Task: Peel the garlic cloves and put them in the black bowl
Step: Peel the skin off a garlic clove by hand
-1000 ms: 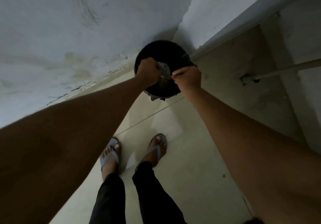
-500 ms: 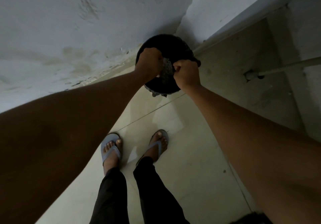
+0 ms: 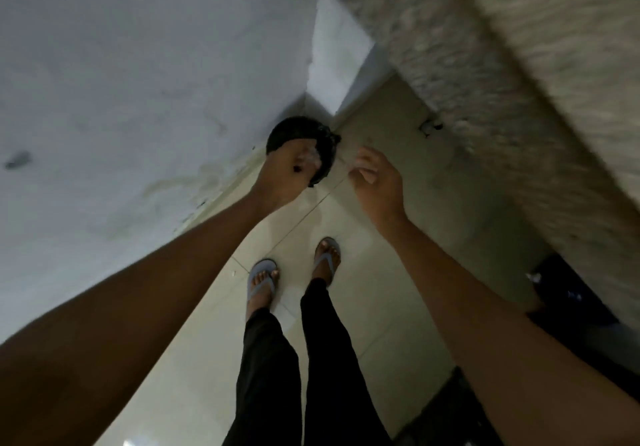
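Note:
A black round container (image 3: 298, 132) stands on the floor in the corner, under the wall. My left hand (image 3: 285, 175) hangs just over its near rim with fingers curled round a pale, blurred clump that looks like garlic skins (image 3: 310, 159). Apart from the container, to its right, my right hand (image 3: 377, 182) has loosely bent fingers and I see nothing in it. What is inside the container is hidden by my left hand and the dark. No peeled clove shows.
A white stained wall (image 3: 138, 99) fills the left. A rough, blurred ledge (image 3: 519, 82) runs down the right, with dark objects (image 3: 571, 303) beneath it. My feet in blue sandals (image 3: 263, 277) stand on the pale tiled floor (image 3: 381, 290).
My right hand has let go of the clump and moved right, away from the container. The left hand stays over the rim. The view has swung, bringing the ledge in.

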